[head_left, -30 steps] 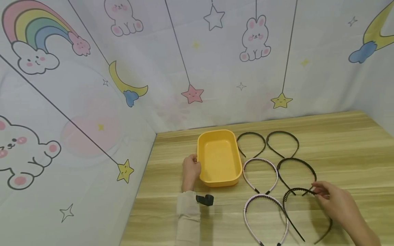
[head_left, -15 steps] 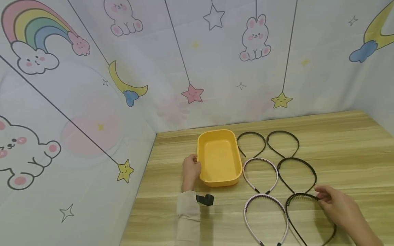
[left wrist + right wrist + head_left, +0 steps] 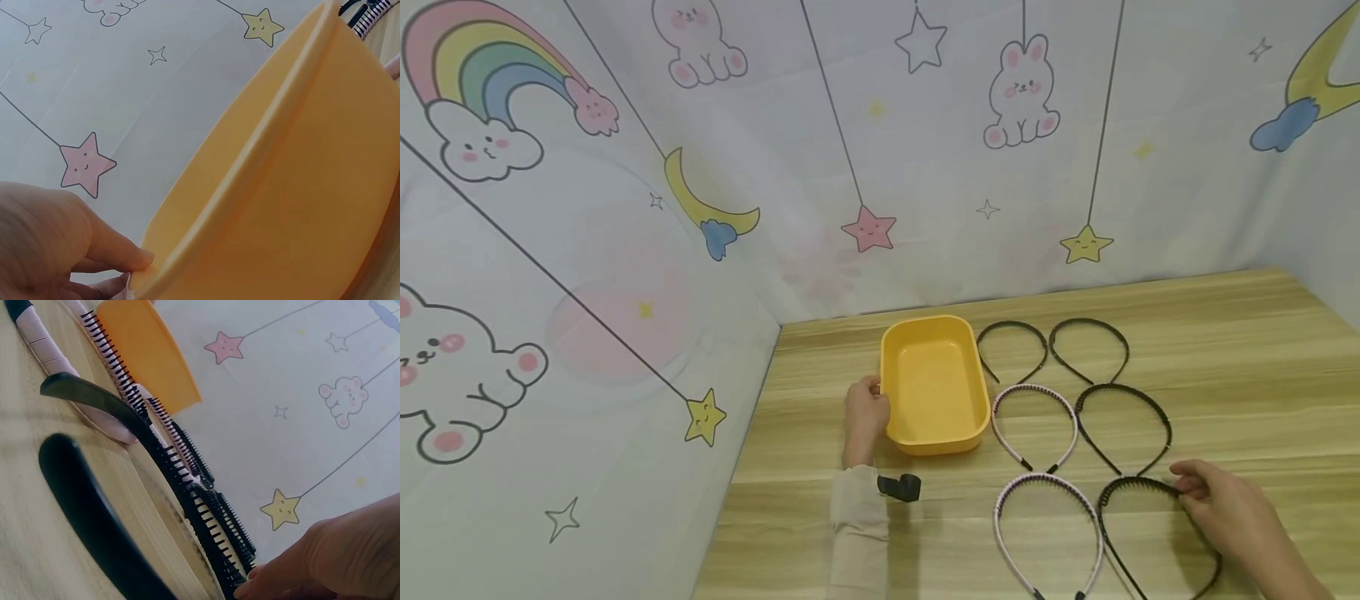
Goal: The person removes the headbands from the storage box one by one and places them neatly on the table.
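My left hand [image 3: 867, 421] grips the left side of a yellow plastic bin [image 3: 936, 447]. In the left wrist view its thumb [image 3: 140, 257] lies over the bin's rim. Nothing lies inside the bin. At the front right, my right hand [image 3: 1232, 508] pinches a black toothed headband [image 3: 1138, 481] by the right of its arch. The right wrist view shows this headband's ends [image 3: 94, 512] close over the table. To its left lies a pale pink headband [image 3: 1037, 477]; behind it is another black headband [image 3: 1123, 387].
A second pale pink headband [image 3: 1036, 388] lies right of the bin. Two black headbands [image 3: 1011, 323] lie behind in the back row. The wooden table [image 3: 1247, 358] meets a white cartoon-printed curtain [image 3: 940, 167] at the back and left.
The right hand has brought the black headband slightly right and toward the front, off its overlap with the headbands around it. The left hand and bin have stayed put.
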A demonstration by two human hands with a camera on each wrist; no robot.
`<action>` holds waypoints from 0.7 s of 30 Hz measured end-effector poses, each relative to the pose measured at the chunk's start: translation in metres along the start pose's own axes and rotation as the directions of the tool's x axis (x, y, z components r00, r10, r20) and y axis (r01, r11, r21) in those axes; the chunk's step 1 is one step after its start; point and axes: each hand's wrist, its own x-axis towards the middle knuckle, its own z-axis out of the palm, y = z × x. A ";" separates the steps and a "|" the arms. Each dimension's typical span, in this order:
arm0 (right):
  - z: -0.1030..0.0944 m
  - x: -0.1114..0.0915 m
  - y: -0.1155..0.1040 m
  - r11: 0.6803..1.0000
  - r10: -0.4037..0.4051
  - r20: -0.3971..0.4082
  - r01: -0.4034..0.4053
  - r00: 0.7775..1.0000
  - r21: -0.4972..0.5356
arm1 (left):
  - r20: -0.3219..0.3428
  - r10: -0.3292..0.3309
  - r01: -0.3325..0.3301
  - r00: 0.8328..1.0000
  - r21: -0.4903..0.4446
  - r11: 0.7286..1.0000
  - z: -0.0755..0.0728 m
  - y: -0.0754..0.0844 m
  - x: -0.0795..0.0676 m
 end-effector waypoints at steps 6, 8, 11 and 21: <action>0.002 0.000 0.001 1.000 0.024 0.028 -0.025 0.999 0.006 | 0.001 0.003 -0.003 1.000 -0.001 1.000 0.000 -0.001 0.000; 0.002 0.000 0.002 1.000 0.024 0.022 -0.024 0.999 0.007 | 0.002 0.002 -0.002 1.000 0.001 1.000 0.001 -0.001 0.001; 0.004 -0.001 0.003 1.000 0.013 -0.003 -0.013 1.000 0.005 | 0.000 -0.001 0.001 1.000 0.005 1.000 0.001 -0.002 0.001; 0.007 0.000 0.004 1.000 -0.025 -0.060 0.026 0.998 0.010 | 0.012 -0.017 0.018 1.000 -0.025 1.000 0.001 -0.001 0.001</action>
